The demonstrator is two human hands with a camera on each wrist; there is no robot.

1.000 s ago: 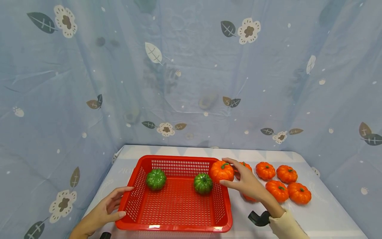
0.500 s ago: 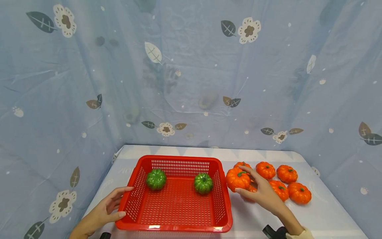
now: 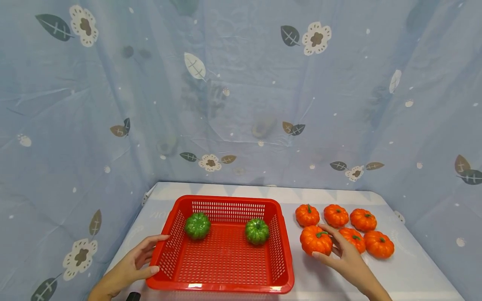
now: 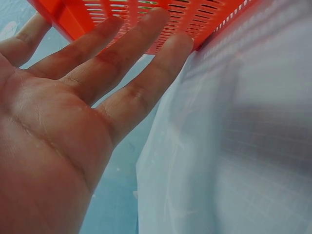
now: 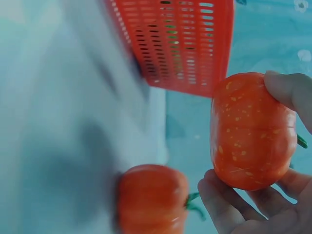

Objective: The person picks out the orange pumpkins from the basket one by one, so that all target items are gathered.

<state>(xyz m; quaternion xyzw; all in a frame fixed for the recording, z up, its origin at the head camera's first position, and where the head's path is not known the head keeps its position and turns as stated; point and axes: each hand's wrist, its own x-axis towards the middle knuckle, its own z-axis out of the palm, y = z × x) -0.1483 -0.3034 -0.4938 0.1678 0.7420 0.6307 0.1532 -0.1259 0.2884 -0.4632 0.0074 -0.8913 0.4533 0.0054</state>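
My right hand [image 3: 344, 255] holds an orange toy pumpkin [image 3: 315, 241] with a green stem, thumb and fingers around its side. In the right wrist view the held pumpkin [image 5: 251, 131] is raised off the table. A red perforated basket [image 3: 226, 286] stands to its left, holding a green pumpkin [image 3: 197, 225] at the left and another green pumpkin [image 3: 257, 231] at the right. My left hand [image 3: 132, 263] touches the basket's left side; in the left wrist view its fingers [image 4: 141, 92] reach out nearly straight to the basket wall [image 4: 195, 19].
Several orange pumpkins sit on the white table [image 3: 406, 276] right of the basket, including one at the back left [image 3: 307, 215] and one at the right [image 3: 378, 244]. The held pumpkin hides the tabletop behind it. A patterned blue curtain [image 3: 241, 104] encloses the table's back and sides.
My right hand has carried the orange pumpkin from the basket's right rim rightward and nearer to me, beside the other orange pumpkins. The left hand and basket have stayed put.
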